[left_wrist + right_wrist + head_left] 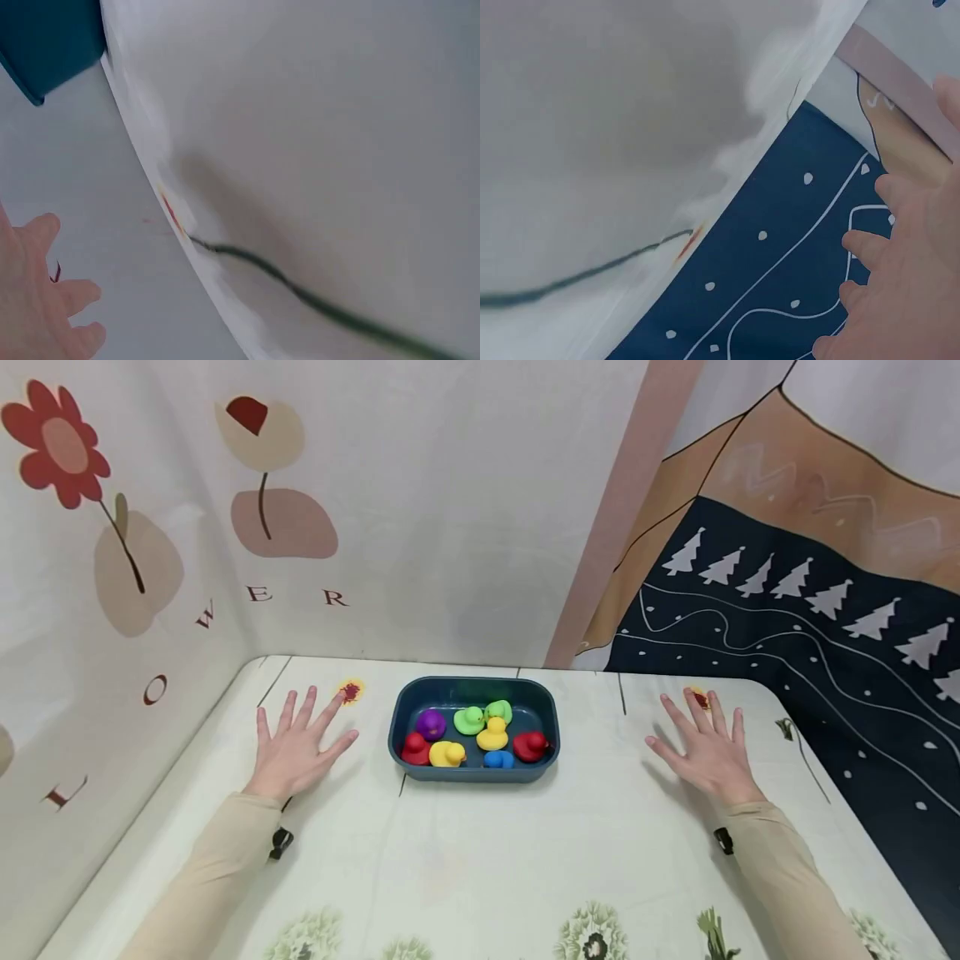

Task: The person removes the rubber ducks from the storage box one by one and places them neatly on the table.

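In the head view a dark blue rectangular bin stands near the back of the table. Inside lie several small toy ducks: a purple duck, two green ones, a yellow duck and another yellow one, a blue duck, a red duck and a second red one. To the bin's left my left hand is spread with straight fingers and holds nothing. On the other side my right hand is likewise spread and bare. Whether either hand touches the table is unclear. The bin's corner shows in the left wrist view.
A white table with printed flowers and stems lies under both hands. Behind it and on the left hangs a pale curtain; a dark blue panel with printed trees covers the right side. Each wrist wears a black strap.
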A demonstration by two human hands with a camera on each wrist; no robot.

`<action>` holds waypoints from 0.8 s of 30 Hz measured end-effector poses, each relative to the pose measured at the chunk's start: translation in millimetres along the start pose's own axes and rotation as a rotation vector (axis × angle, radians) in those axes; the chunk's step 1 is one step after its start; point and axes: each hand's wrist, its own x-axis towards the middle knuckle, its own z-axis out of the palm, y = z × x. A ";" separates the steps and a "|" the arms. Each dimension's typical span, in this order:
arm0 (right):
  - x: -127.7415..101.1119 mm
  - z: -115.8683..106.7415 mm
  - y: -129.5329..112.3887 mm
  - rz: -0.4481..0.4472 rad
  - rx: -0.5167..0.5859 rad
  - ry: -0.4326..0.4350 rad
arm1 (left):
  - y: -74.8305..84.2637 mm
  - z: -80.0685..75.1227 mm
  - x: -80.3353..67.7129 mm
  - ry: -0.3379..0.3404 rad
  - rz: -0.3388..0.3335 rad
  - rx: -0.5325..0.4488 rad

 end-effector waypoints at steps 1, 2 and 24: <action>0.8 0.5 -1.7 -0.002 0.002 0.000 | 2.4 0.4 0.6 -0.001 0.003 -0.002; 1.7 0.9 -3.4 -0.004 0.004 0.000 | 4.8 1.2 1.4 0.000 0.008 -0.006; 29.4 21.8 -51.1 -0.227 0.066 0.029 | 45.4 19.6 26.5 -0.075 0.081 -0.136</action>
